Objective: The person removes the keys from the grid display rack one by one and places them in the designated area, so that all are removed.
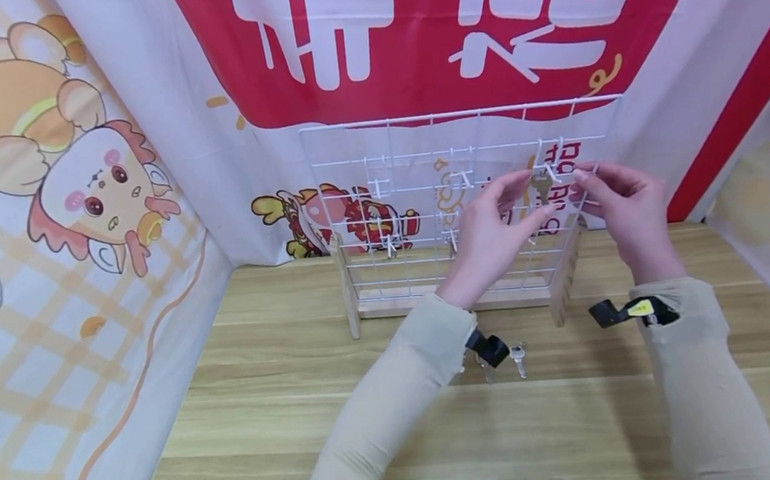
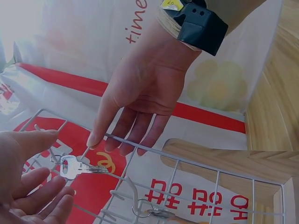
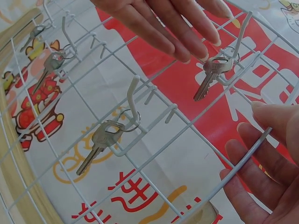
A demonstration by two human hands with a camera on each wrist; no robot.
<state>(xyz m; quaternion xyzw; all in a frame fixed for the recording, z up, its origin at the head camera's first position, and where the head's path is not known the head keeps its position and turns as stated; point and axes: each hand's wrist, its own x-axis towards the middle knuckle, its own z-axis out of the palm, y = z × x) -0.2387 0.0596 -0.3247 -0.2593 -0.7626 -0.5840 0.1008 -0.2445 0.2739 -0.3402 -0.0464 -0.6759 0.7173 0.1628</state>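
Note:
My left hand (image 1: 491,228) is held with relaxed fingers beside a silver key (image 3: 217,67). That key hangs by its ring (image 2: 57,159) from a white hook near the right edge of a wire grid rack (image 1: 439,186). The left fingertips are right at the key's head, not curled round it. My right hand (image 1: 627,204) grips the rack's side wire, thumb on the near side and fingers behind. Below, another key (image 3: 107,135) hangs on its own hook (image 3: 133,95). More keys, including one key (image 3: 51,67), hang farther left on the grid.
The rack stands on a wooden base (image 1: 456,303) upon a wood-grain table (image 1: 290,409). Loose keys lie in front of it, one key (image 1: 518,359) beside my left sleeve. Behind hangs a red and white printed cloth (image 1: 421,54); a cartoon-printed cloth (image 1: 66,324) covers the left side.

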